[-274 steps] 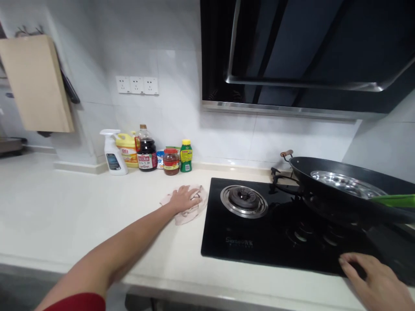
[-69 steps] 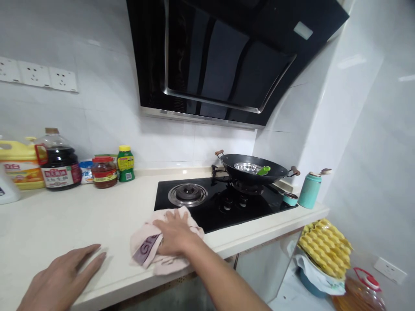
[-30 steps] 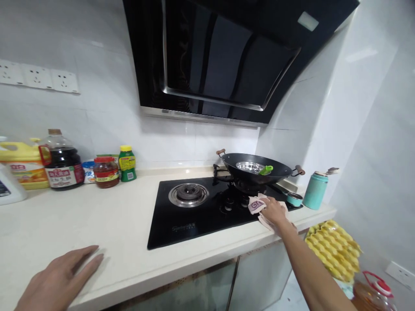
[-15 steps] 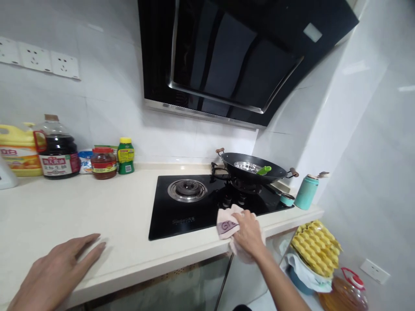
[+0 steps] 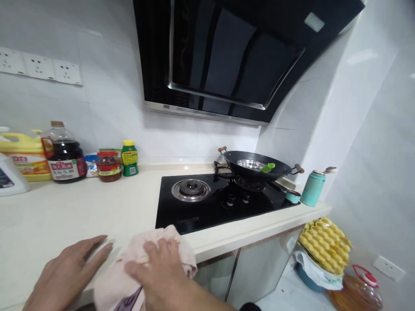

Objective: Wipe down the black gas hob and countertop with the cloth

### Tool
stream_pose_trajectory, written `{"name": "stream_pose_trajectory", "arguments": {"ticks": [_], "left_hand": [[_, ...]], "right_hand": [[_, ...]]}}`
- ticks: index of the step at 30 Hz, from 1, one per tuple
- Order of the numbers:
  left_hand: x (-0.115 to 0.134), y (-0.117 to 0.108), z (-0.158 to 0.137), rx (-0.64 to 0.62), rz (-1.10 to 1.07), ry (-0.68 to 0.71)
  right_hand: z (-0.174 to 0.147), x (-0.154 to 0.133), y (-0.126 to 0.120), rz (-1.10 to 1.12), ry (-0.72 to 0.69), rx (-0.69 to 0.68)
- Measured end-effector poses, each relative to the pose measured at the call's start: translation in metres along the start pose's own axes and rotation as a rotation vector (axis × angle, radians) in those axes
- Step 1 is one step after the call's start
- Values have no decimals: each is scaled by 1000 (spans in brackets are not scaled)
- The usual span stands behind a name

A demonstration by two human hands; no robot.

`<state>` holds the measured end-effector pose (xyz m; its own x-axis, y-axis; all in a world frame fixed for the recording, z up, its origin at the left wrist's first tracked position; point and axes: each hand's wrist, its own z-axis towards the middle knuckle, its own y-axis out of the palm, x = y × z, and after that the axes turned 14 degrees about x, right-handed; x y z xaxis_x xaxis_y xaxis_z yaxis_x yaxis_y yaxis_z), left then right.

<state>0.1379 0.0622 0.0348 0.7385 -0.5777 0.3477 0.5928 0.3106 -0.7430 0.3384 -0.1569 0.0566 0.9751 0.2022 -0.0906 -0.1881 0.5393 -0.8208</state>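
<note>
Cloth [image 5: 114,277]: pale pink, soft, rumpled, purple-marked | Right hand [image 5: 164,271]: splayed over it | Left hand [image 5: 66,273]: fingers parted, over smooth cream counter [image 5: 87,211]

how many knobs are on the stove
2: the left knob and the right knob, side by side on the black stovetop, toward its front. The wok hides part of the stovetop behind them.

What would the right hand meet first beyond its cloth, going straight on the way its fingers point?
Probably the black stove, at its near left corner, just past the pink cloth, though heading and depth are unclear.
</note>
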Motion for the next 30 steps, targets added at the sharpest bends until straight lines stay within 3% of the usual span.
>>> {"name": "stream_pose_trajectory", "arguments": {"ticks": [3,11,19,24,30], "left_hand": [[5,-4,-1,-40,-5,-9],[4,-6,-1,-43,5,0],[0,-5,-1,-32,9,7],[6,-9,-3,-30,44,-11],[9,-9,-4,23,17,-28]], "right_hand": [[-2,-11,3,37,-107,13],[-4,-4,-10,148,-155,-81],[5,-7,38,10,28,155],[-15,21,36,-76,-45,187],[-73,85,-8,-117,120,131]]}}
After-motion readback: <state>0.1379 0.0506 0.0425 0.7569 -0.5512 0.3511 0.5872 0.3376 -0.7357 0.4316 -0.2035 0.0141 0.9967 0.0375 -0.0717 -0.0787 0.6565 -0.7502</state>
